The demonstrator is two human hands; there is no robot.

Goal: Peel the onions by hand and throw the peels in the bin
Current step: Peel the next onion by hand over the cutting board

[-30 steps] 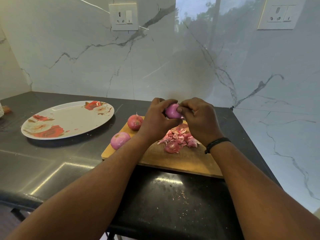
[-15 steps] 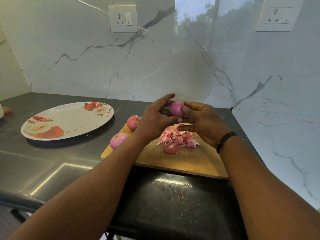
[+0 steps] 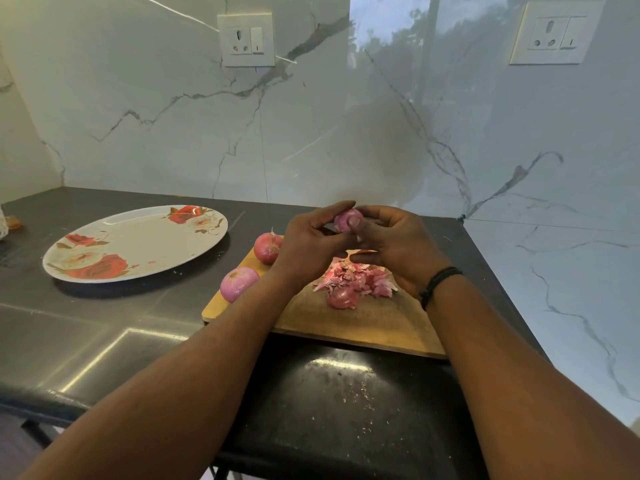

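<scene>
A small pink onion (image 3: 346, 219) is held above the wooden cutting board (image 3: 363, 323) between both hands. My left hand (image 3: 308, 244) curls round its left side, and my right hand (image 3: 394, 247) grips it from the right with the thumb on its front. A pile of pink peels (image 3: 353, 282) lies on the board under my hands. Two more onions rest at the board's left end: a darker red one (image 3: 267, 247) with skin on, and a paler pink one (image 3: 238, 283) nearer to me. No bin is in view.
An oval floral plate (image 3: 138, 244) lies on the dark countertop (image 3: 104, 341) to the left. Marble walls with two sockets (image 3: 246, 39) (image 3: 554, 38) close off the back and right. Small peel bits (image 3: 360, 389) dot the counter in front of the board.
Both hands have turned the onion between them. My right hand rolled from knuckles-up to palm-up, its thumb now on the onion's front. My left fingers opened, then curled round it again.
</scene>
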